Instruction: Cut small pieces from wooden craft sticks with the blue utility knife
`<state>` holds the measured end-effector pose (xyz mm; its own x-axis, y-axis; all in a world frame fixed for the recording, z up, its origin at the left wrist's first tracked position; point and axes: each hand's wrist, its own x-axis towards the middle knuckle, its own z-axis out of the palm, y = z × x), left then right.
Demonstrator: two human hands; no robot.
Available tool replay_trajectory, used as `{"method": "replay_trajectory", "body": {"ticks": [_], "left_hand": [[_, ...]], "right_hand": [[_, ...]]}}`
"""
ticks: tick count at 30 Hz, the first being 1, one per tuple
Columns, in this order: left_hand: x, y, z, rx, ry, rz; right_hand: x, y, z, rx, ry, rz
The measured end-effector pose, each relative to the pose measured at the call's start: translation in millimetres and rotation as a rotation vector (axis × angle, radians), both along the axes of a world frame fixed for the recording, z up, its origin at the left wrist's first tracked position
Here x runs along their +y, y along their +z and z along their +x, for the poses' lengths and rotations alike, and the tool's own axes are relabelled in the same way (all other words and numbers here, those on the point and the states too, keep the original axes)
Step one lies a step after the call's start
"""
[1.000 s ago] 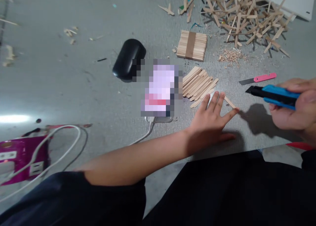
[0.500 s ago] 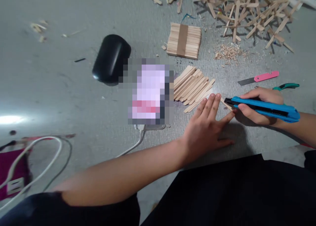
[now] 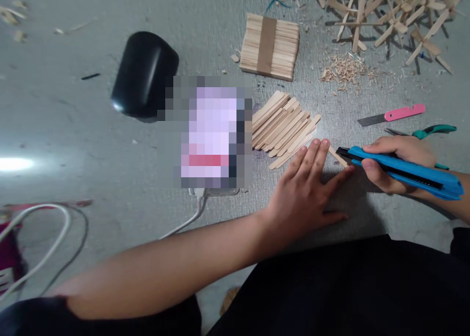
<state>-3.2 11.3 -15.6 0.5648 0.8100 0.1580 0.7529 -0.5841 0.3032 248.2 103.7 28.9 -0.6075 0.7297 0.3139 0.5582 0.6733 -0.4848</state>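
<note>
My left hand lies flat on the table, fingers spread, across a wooden craft stick whose end shows between the middle fingers and the little-finger side. Part of that stick is hidden under the fingers. My right hand is wrapped around a blue utility knife, its black blade end pointing left at the stick. Whether the blade touches the wood I cannot tell. Just beyond the left fingertips, a fanned pile of loose craft sticks lies on the table.
A banded bundle of sticks lies farther back. Joined stick shapes and wood shavings are at back right. A pink-handled knife and green-handled pliers lie beyond my right hand. Left are a blurred-out phone and black case.
The camera view has shifted and come slightly closer. The knife has moved a little to the right in view, still beside the stick. My left hand stays flat in nearly the same place.
</note>
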Motion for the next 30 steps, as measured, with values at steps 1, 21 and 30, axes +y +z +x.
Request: {"method": "replay_trajectory", "body": {"ticks": [1, 21, 30], "left_hand": [[0.0, 0.8, 0.0, 0.001, 0.002, -0.006], [0.7, 5.3, 0.6, 0.010, 0.007, -0.027], [1.1, 7.0, 0.4, 0.022, 0.005, -0.041]], "right_hand": [[0.5, 0.3, -0.3, -0.001, 0.005, 0.004], [2.3, -1.5, -3.2, 0.021, 0.011, 0.051], [4.6, -0.7, -0.6, 0.018, 0.053, 0.047]]}}
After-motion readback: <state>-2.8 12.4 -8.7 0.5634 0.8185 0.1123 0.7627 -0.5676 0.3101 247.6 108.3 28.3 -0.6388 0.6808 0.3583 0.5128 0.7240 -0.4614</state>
